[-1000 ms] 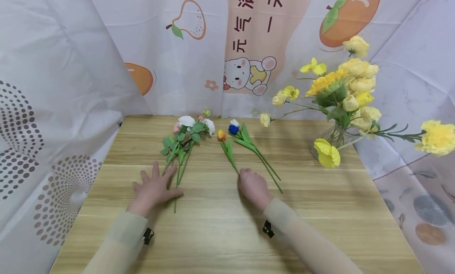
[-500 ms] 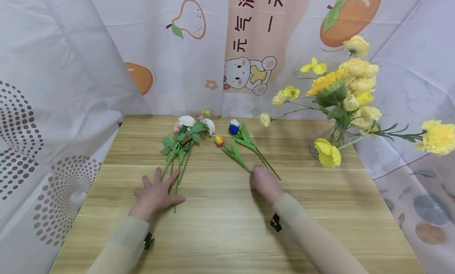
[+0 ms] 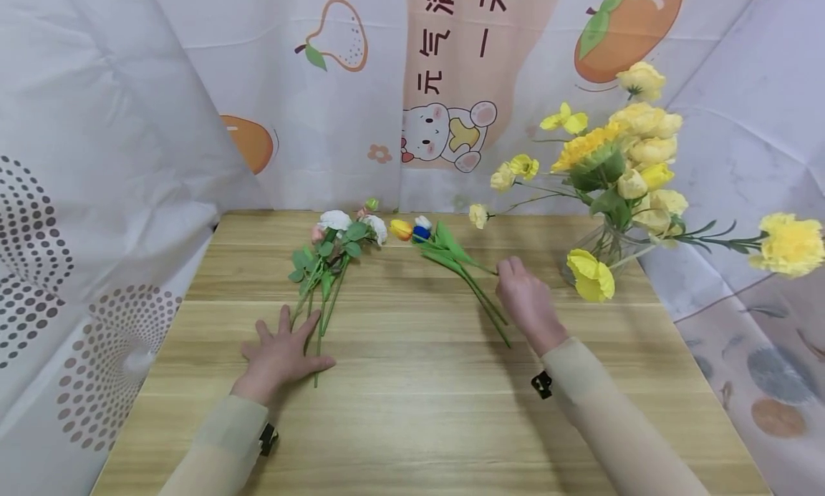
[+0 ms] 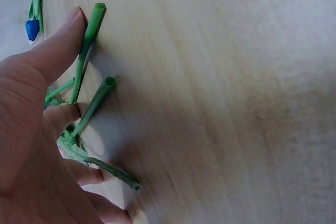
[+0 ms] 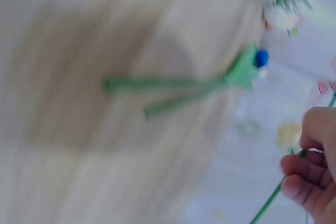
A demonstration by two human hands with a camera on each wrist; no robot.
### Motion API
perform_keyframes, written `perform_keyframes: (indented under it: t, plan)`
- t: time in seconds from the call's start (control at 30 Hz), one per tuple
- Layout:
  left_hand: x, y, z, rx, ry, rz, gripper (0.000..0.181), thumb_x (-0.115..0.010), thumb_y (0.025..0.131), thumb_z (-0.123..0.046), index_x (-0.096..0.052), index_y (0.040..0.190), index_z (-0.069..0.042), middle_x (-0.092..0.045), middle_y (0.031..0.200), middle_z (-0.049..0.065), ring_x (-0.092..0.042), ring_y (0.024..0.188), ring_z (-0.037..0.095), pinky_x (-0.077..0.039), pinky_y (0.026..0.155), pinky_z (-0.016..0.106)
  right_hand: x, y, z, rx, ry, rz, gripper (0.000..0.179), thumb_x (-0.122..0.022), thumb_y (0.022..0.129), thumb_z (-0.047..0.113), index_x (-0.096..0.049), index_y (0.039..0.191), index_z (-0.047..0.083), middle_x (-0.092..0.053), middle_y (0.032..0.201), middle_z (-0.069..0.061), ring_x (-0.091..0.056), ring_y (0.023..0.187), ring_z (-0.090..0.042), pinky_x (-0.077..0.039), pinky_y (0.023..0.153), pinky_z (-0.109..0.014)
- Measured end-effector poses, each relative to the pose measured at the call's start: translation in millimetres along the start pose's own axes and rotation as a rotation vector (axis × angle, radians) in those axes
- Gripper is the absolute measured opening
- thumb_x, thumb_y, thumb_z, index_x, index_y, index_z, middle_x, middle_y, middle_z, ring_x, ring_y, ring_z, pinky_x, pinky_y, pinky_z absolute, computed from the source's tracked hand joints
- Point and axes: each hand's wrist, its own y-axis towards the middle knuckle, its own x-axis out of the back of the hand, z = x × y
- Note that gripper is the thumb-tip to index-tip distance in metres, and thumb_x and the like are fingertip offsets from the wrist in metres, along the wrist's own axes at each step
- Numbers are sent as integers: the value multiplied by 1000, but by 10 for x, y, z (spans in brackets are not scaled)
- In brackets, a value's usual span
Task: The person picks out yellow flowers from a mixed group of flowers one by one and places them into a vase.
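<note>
My right hand (image 3: 527, 299) pinches the stem of an orange-yellow tulip (image 3: 401, 230), and its bloom lies across toward the back middle of the table. In the right wrist view a thin green stem (image 5: 268, 205) runs out from between those fingers. Beneath the held stem lie a blue tulip (image 3: 422, 233) and a white tulip (image 3: 423, 222), their stems slanting toward me. Spread flat, my left hand (image 3: 283, 356) rests on the table beside and over the lower stems of a bunch of white and pink flowers (image 3: 335, 221). Cut stem ends (image 4: 97, 17) poke out past its thumb and fingers.
A glass vase (image 3: 602, 249) of yellow flowers (image 3: 644, 152) stands at the back right, several stems reaching far sideways. The wooden table (image 3: 399, 424) ends at a printed curtain (image 3: 348, 138) behind. More curtain hangs at both sides.
My right hand has moved right and away from me with the tulip. Its bloom has swung from pointing back to lying leftward, beside the blue tulip. My left hand has slid slightly toward me.
</note>
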Motion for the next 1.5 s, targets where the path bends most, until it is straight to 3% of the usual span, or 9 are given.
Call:
perform_keyframes:
  t: [0.1,0.37,0.43,0.6,0.77,0.93,1.07,1.27,1.5]
  plan:
    - [-5,-8,8,-4,0,-4,108,-67,80,-76,-26,163,-23,3,164,36,1,133,80,-14,86,96,88,77,-151,40,-35,-132,14,-60,79,-16,-55,88,-7,-54,76,-17,-46,47,-24,-39,32,-35]
    - [-14,-9,18,-12,1,-10,107,-67,81,-76,-26,164,-23,3,164,36,2,133,80,-14,86,96,310,331,-386,119,-5,-309,11,-55,86,-17,-56,95,-11,-54,80,-22,-53,60,-37,-48,52,-43]
    - [-23,0,25,-9,5,-5,107,-67,81,-76,-25,164,-23,3,164,36,2,134,80,-13,86,96,375,352,-425,98,-64,-301,7,-52,91,-13,-55,96,-10,-54,81,-22,-53,61,-36,-47,53,-42]
    - [-40,10,29,-2,15,1,106,-67,82,-75,-24,164,-24,4,165,34,2,135,79,-12,87,96,530,338,-509,-32,-51,-239,4,-53,96,-6,-56,98,-6,-58,88,-22,-58,71,-40,-48,57,-49]
    - [-33,2,30,-1,12,5,105,-66,82,-75,-23,164,-24,5,165,34,3,136,78,-12,88,96,547,317,-639,-86,-31,-284,4,-59,94,-5,-59,98,-4,-61,92,-22,-62,73,-43,-51,56,-55]
    - [-27,-10,29,-6,8,-4,105,-66,82,-75,-24,164,-24,4,165,34,2,135,79,-13,87,96,553,288,-792,-108,39,-316,5,-56,92,-7,-56,96,-6,-56,90,-25,-56,75,-46,-46,59,-58]
    - [-32,-8,33,-10,7,-10,105,-65,82,-76,-24,164,-25,3,165,35,2,135,79,-12,88,96,580,264,-898,-178,76,-301,6,-53,92,-10,-55,98,-8,-53,91,-27,-51,74,-47,-42,59,-59]
    - [-40,6,48,-3,4,-3,105,-65,83,-76,-23,164,-25,4,166,33,3,136,78,-10,88,96,612,255,-1066,-289,39,-308,5,-52,96,-7,-55,95,-12,-56,90,-32,-56,78,-52,-46,62,-61]
    - [-31,0,37,-4,-10,4,104,-65,84,-74,-23,164,-25,5,166,33,5,136,77,-8,89,96,673,236,-1213,-535,112,-192,15,-51,99,-1,-59,102,-14,-58,98,-34,-55,93,-52,-44,82,-65]
